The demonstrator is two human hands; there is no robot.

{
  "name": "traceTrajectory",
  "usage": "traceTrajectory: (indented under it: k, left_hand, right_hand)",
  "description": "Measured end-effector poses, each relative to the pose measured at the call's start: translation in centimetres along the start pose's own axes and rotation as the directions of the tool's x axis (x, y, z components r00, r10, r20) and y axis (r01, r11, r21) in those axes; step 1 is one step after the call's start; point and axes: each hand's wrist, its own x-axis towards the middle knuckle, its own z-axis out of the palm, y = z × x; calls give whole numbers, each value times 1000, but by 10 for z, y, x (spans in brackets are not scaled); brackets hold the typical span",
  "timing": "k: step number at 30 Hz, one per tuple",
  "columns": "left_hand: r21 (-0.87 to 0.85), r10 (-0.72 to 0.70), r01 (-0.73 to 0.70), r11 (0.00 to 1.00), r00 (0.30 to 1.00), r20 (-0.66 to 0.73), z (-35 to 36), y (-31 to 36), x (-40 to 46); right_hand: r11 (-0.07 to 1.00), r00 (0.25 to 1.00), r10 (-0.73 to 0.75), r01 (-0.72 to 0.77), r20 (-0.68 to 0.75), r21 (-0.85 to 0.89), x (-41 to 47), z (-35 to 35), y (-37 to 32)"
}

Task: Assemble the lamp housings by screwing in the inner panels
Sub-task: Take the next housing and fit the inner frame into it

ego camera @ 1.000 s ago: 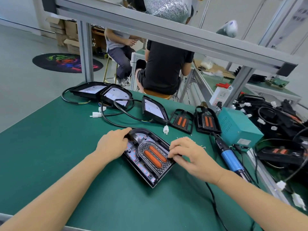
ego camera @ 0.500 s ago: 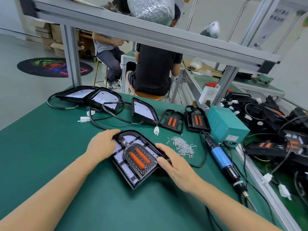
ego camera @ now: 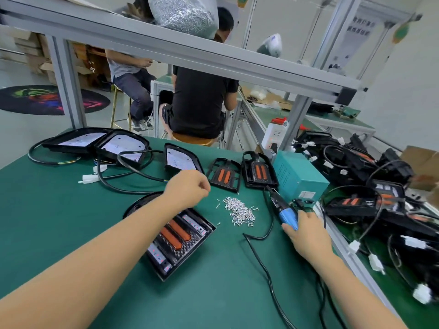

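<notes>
A black lamp housing (ego camera: 180,243) with an inner panel bearing two orange strips lies on the green table in front of me, partly under my left forearm. My left hand (ego camera: 187,186) hovers above the table beyond the housing, fingers curled loosely, just left of a pile of small silver screws (ego camera: 240,211). I cannot tell whether it holds a screw. My right hand (ego camera: 306,230) grips the blue electric screwdriver (ego camera: 283,211) lying on the table at the right, its tip pointing away from me.
Three housings with white panels (ego camera: 118,146) and cables lie at the back left. Two loose inner panels (ego camera: 223,174) sit behind the screws. A teal power box (ego camera: 299,176) stands right of them. A heap of black lamps (ego camera: 370,186) fills the right bench. Two people sit beyond the table.
Both hands left the housing. My left hand rose and moved toward the screw pile; my right hand went right and took hold of the blue screwdriver.
</notes>
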Motion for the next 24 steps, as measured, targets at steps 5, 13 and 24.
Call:
traceTrajectory:
  k: [5,13,24]
  left_hand:
    - [209,-18,-47,977,954,298,28,28,17]
    - [394,-79,-78,916,927,367,51,33,20]
    - [472,-60,-87,877,956,287,56,39,11]
  right_hand:
    - [994,997,50,-55,51,99,7,7,-2]
    - [986,998,52,-45,-40,162,8,17,0]
    - [990,997,38,-29,-65,135,9,19,0]
